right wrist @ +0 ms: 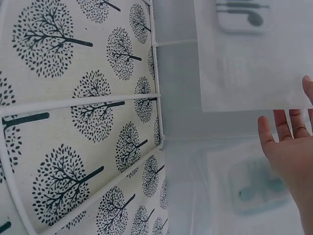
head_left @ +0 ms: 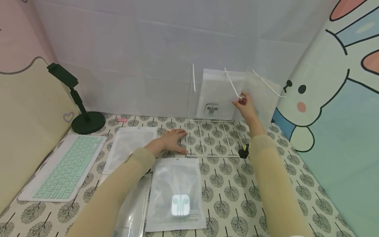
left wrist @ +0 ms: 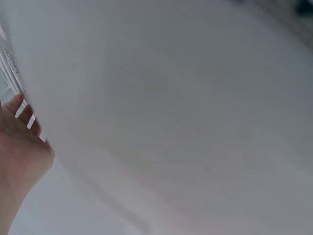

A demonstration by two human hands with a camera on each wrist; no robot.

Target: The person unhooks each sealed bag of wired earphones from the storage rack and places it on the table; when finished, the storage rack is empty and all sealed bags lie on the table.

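A white wire rack (head_left: 213, 156) stands on the patterned cloth, with upright hooks at its back. My left hand (head_left: 171, 141) rests at the left side of the rack's base, fingers spread and touching the wire. A frosted bag with white earphones (head_left: 220, 93) hangs on the middle hook. Its right edge is pinched by my right hand (head_left: 247, 107), close to the hook's tip; in the right wrist view the thumb lies in front and the fingers go behind the bag (right wrist: 254, 73). A second frosted bag (head_left: 262, 93) hangs on the right hook, just beside that hand.
Another earphone bag (head_left: 174, 177) lies in front of the rack. Further bags, one a frosted bag (head_left: 130, 141), lie under and beside my left arm. A mint-key keyboard (head_left: 65, 168), a black stand (head_left: 88, 122) and a small pink item (head_left: 122, 119) are at the left.
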